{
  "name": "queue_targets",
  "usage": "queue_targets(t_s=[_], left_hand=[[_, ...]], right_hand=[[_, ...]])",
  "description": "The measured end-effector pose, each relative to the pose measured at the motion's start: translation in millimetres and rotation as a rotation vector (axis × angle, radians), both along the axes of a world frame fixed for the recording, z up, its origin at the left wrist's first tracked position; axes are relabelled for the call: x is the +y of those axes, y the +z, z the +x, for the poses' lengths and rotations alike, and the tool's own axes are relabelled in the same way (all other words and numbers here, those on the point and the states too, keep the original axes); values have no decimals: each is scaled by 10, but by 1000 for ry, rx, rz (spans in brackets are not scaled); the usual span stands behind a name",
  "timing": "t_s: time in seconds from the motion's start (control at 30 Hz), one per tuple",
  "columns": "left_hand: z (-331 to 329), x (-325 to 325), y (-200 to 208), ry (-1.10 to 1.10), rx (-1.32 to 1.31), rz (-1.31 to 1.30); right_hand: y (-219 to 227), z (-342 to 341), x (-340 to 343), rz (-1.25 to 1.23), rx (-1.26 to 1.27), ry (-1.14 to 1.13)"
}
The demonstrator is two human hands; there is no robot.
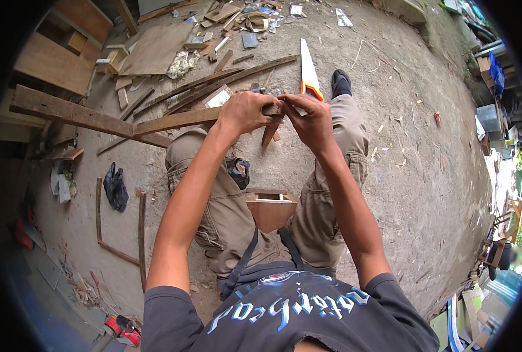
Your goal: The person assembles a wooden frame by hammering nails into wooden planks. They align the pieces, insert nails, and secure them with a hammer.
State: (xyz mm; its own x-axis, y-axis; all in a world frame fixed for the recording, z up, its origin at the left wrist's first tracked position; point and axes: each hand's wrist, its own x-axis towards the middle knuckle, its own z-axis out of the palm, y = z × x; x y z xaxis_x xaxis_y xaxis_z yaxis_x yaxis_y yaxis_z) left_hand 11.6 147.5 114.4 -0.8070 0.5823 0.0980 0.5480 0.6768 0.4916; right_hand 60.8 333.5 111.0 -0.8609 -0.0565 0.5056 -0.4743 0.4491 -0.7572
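Note:
My left hand is closed around the end of a wooden strip. Leftward, that strip meets a longer, darker wooden beam at an angle. My right hand is at the same end, thumb and fingers pinched together against my left fingertips. What sits in that pinch is too small to make out. Below the hands a short piece of wood slants downward. A handsaw with an orange-edged handle lies on the ground just beyond my right hand.
Between my legs stands a wooden box-like seat. Black plastic bags lie by my left leg and farther left, near a three-sided wooden frame. Long wood strips and scrap pieces litter the far ground.

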Motion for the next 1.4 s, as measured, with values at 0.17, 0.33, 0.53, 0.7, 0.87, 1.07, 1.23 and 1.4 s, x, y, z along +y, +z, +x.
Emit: queue_targets(t_s=[0.17, 0.33, 0.53, 0.7, 0.87, 1.07, 1.23, 1.4], left_hand=[[-6, 17, 4, 1, -14, -23], [-15, 12, -9, -54, 9, 265], [-61, -21, -14, -40, -51, 309], [-100, -36, -40, -93, -93, 398], [-90, -38, -5, -111, -179, 496], [-97, -87, 19, -147, -185, 485], [-83, -58, 28, -119, -173, 494], [-14, -68, -53, -191, -7, 492]], right_hand=[[25, 7, 8, 89, 17, 6], [12, -36, 43, 172, 51, 40], [47, -26, 15, 146, 58, 16], [45, -60, 31, 161, 41, 10], [22, -64, 34, 154, 55, -5], [30, -27, -2, 126, 34, -13], [-55, 14, -51, 62, 76, -81], [-137, 92, -117, 25, 82, -126]])
